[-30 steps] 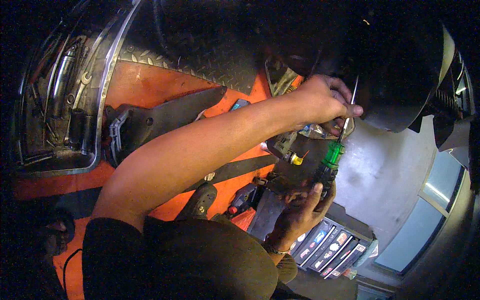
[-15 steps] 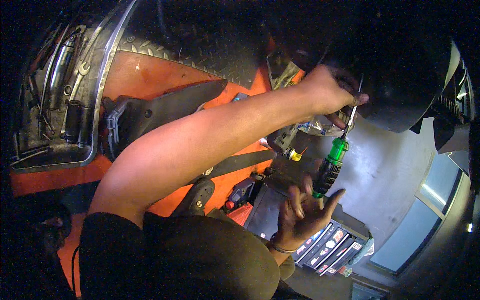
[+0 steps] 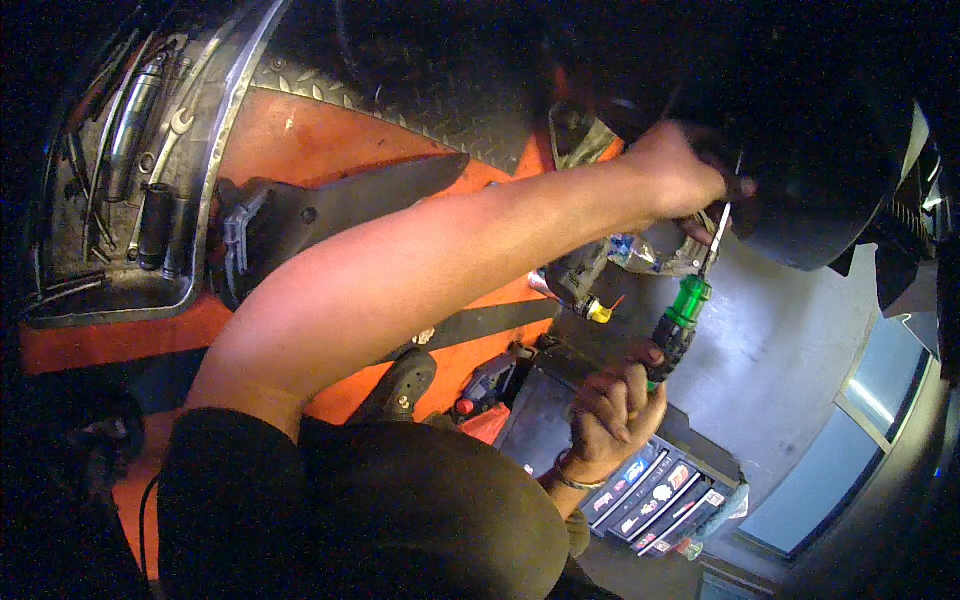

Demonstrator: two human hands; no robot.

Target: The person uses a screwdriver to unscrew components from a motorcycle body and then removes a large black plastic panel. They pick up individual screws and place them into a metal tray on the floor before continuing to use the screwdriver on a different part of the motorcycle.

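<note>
A screwdriver (image 3: pixel 677 328) with a green and black handle points up and slightly right toward a large dark panel (image 3: pixel 800 215). My left hand (image 3: pixel 690 175) reaches across and pinches its metal shaft near the tip; some of those fingers are lost in shadow. Lower down, my right hand (image 3: pixel 618 405) has its fingers curled at the butt of the handle, slightly blurred. Where the tip meets the dark part is too dark to make out.
At left lies a metal tray (image 3: pixel 190 285) of wrenches and sockets. A dark plastic panel (image 3: pixel 340 205) rests on the orange surface. A can with a yellow nozzle (image 3: pixel 598 312) is beyond my forearm. A drawer cabinet (image 3: pixel 655 495) stands at lower right.
My right hand's fingers, spread before, have curled in at the handle's end. The screwdriver and my left hand appear slightly further right in the picture.
</note>
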